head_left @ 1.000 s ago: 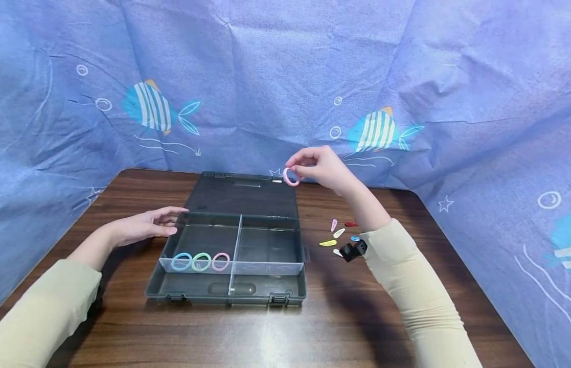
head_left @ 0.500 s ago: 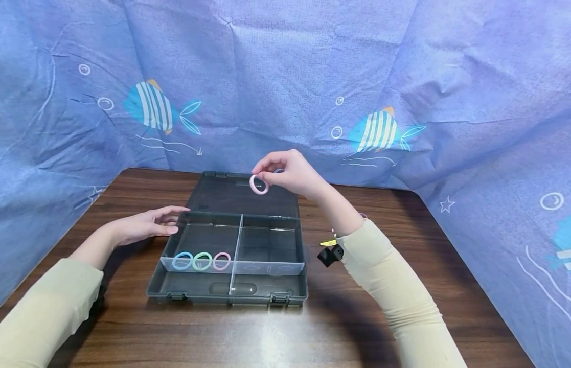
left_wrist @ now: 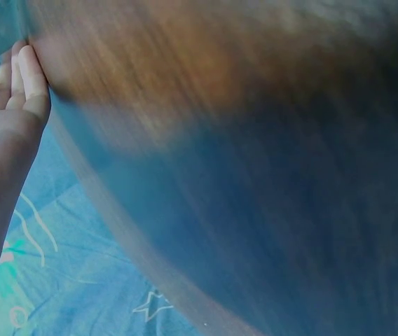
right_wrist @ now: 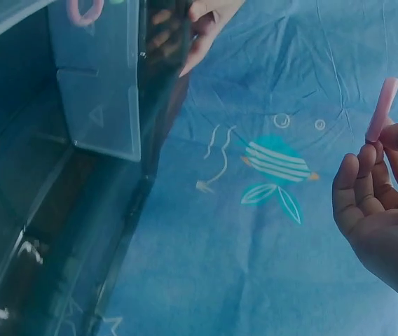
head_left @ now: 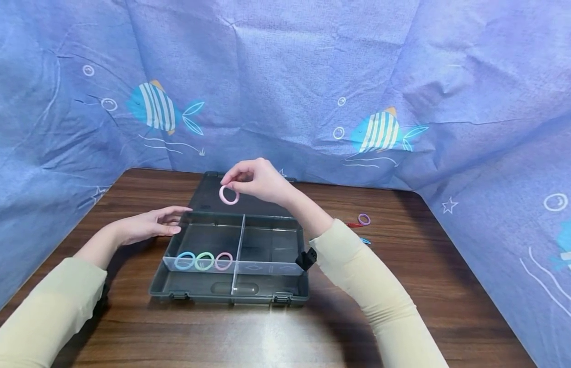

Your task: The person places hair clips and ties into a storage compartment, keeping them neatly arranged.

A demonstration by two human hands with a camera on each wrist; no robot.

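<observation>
My right hand [head_left: 259, 179] pinches a pale pink hair tie [head_left: 222, 196] between thumb and fingertips, in the air above the back of a dark see-through divided box [head_left: 230, 296]. The right wrist view shows this hair tie [right_wrist: 382, 108] edge-on. At the box's left side, my left hand [head_left: 144, 226] touches the wall with fairly straight fingers; the left wrist view shows its fingers [left_wrist: 36, 78] against the box's side. Blue [head_left: 185, 261], green [head_left: 204, 261] and pink [head_left: 224, 261] hair ties stand in a row along the clear divider [head_left: 267, 267], in the left back compartment.
The box's lid [head_left: 202, 197] lies folded open behind it. To the right, partly behind my right arm, are a purple hair tie [head_left: 364, 219], a red hair clip [head_left: 354, 225] and a blue hair clip [head_left: 365, 240]. A fish-printed cloth [head_left: 285, 76] hangs behind the table.
My right hand has moved left and slightly down with the pale pink hair tie, from beyond the lid's right corner to above the lid. The left hand has stayed at the box's side.
</observation>
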